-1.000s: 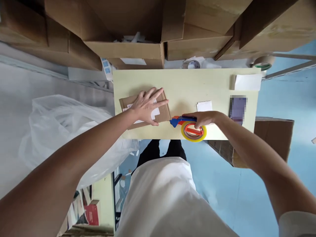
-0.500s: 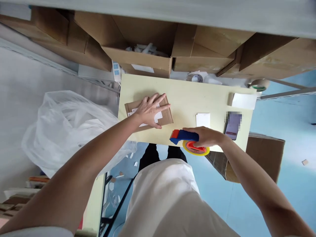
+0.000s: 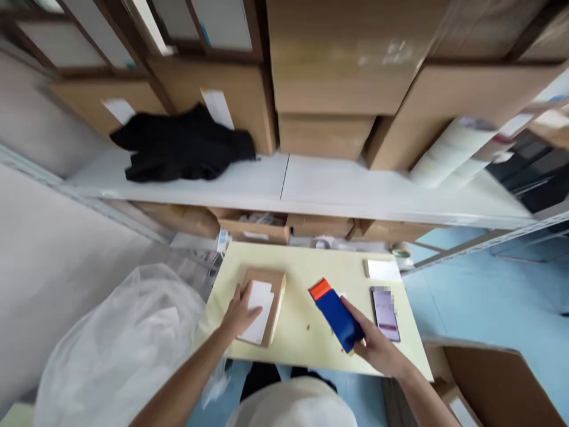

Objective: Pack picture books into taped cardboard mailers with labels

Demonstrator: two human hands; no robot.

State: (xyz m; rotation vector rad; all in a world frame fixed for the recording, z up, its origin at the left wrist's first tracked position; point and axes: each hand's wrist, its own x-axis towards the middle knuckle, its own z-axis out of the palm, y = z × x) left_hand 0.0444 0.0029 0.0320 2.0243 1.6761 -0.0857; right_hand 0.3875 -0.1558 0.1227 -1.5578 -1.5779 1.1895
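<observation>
On the left part of the pale yellow table (image 3: 302,261) lies a flat cardboard parcel (image 3: 276,296) with white labels (image 3: 258,317) on its upper face. My left hand (image 3: 240,314) rests over its left edge, fingers apart and thumb stretched onto a label. My right hand (image 3: 377,344) is closed on a tape dispenser (image 3: 340,317), blue with an orange-red front end, held above the table's right half. The dispenser's tape roll is mostly hidden beneath it. Right of the dispenser lies a phone (image 3: 384,314).
A white stack (image 3: 383,270) sits at the table's back right corner. Behind runs a shelf (image 3: 329,184) with a black cloth (image 3: 182,145), large cartons (image 3: 333,83) and white rolls (image 3: 453,151). A translucent plastic bag (image 3: 120,350) bulges at left; an open carton (image 3: 498,379) stands at lower right.
The view has tilted up, showing more shelf. The parcel has turned from lying crosswise to lengthwise, with my left hand now at its left edge. My right hand has rotated the tape dispenser over the table.
</observation>
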